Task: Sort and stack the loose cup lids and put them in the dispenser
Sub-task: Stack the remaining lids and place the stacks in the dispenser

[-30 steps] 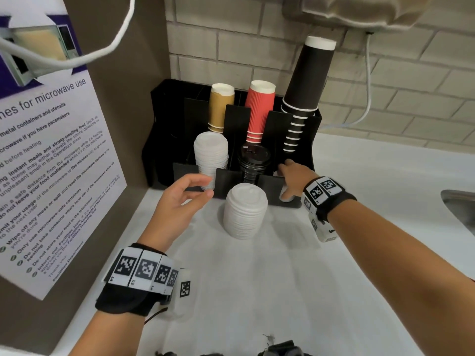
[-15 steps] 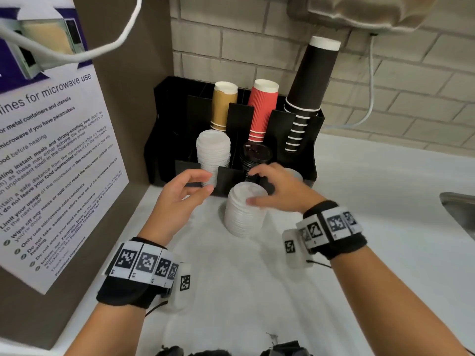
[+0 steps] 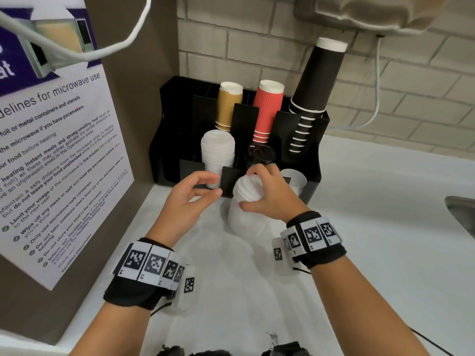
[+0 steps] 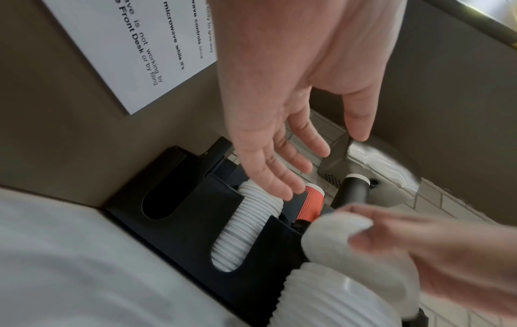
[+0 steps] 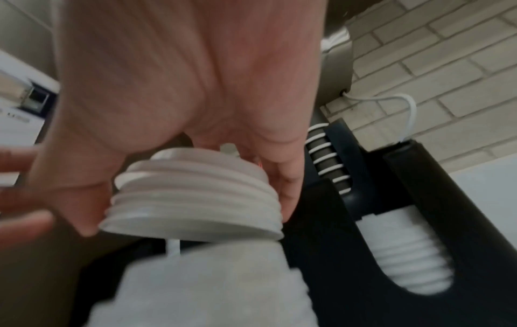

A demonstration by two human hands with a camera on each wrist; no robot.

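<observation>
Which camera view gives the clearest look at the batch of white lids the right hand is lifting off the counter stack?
The right wrist view: the lifted lids fill the middle, their ridged rims plain, the right hand gripping them. The head view shows them from above, partly hidden by the hand. The left wrist view shows only a blurred part.

White lid stack upright before black dispenser.

I note both forearms bare, no sleeves. The left hand and right hand are ungloved, no rings visible. Each wrist carries a black fabric band faced with a row of white tiles printed with square black-and-white markers. A thin black cord trails from the left band.
</observation>
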